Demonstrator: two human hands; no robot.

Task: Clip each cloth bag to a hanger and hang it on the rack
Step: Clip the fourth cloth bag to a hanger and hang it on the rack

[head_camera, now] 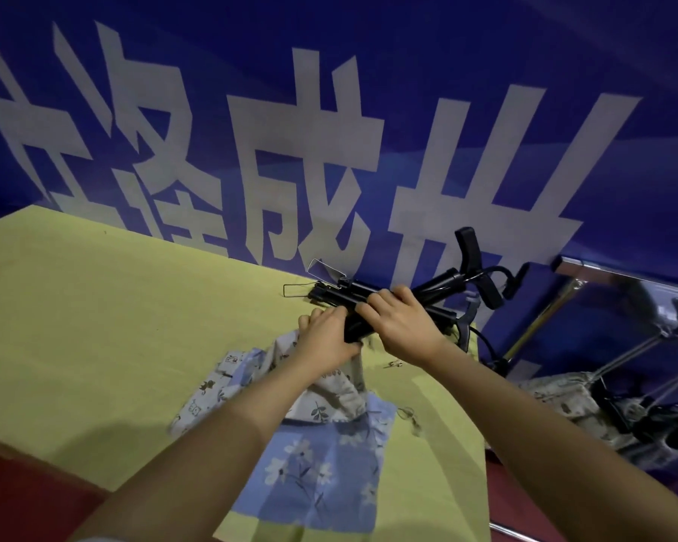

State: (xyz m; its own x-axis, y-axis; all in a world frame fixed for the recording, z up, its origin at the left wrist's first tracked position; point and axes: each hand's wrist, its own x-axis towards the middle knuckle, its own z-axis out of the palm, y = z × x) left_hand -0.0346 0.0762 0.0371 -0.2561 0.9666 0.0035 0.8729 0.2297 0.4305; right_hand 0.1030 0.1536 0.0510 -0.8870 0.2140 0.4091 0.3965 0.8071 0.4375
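Hands [325, 334] [400, 326] with fingers grasping black hangers [439, 291], yellow-green table [94, 326], blue lettered banner [368, 91] behind

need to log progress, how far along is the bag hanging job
Done: at least one patterned bag already hangs on the metal rack at right. In hand: the right hand grips a black hanger from the pile, while the left hand holds the edge of a beige bag at it. Left: that bag, the blue floral bag and another on the table are unhung.
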